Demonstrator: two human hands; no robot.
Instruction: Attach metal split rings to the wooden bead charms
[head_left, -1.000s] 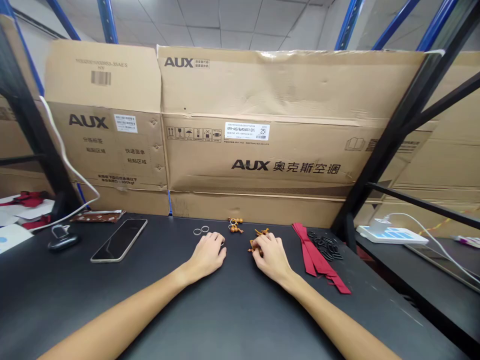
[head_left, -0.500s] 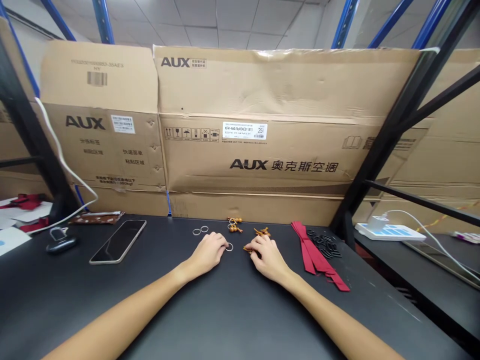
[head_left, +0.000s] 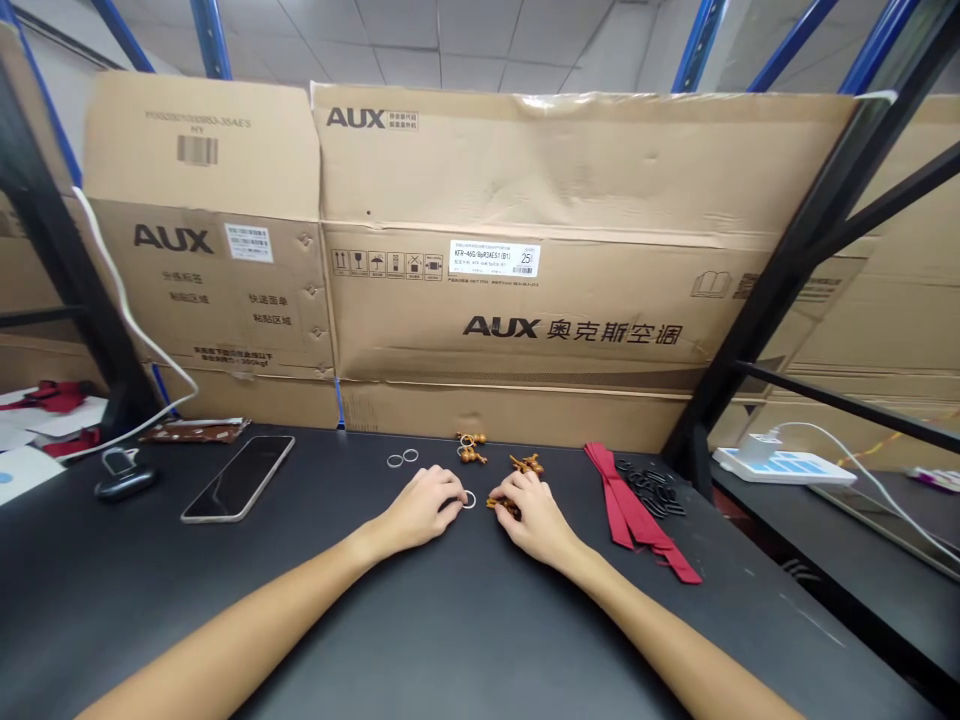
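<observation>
The left hand [head_left: 420, 508] rests curled on the black table [head_left: 150, 600], its fingertips just beside a thin metal ring [head_left: 469, 499]. The ring lies flat and round, so it has no clear long axis. It sits between the two hands, to the right of those fingertips, and the left hand is the nearer. The fingers are half closed, but I cannot tell whether they pinch the ring or only touch it.

The right hand [head_left: 537, 518] is cupped low just right of the ring, its fingers bunched down over small wooden beads [head_left: 501, 506]. The beads are partly hidden, and I cannot tell whether the hand has hold of them.

Beyond the ring, toward the cartons, lie a beaded wooden cord [head_left: 471, 452] and a wooden knot piece [head_left: 527, 464]. Two more rings [head_left: 402, 459] lie beyond it to the left. Well to its right are a red ribbon [head_left: 634, 510] and a heap of black rings [head_left: 651, 493], and well to its left lies a phone [head_left: 238, 478].
</observation>
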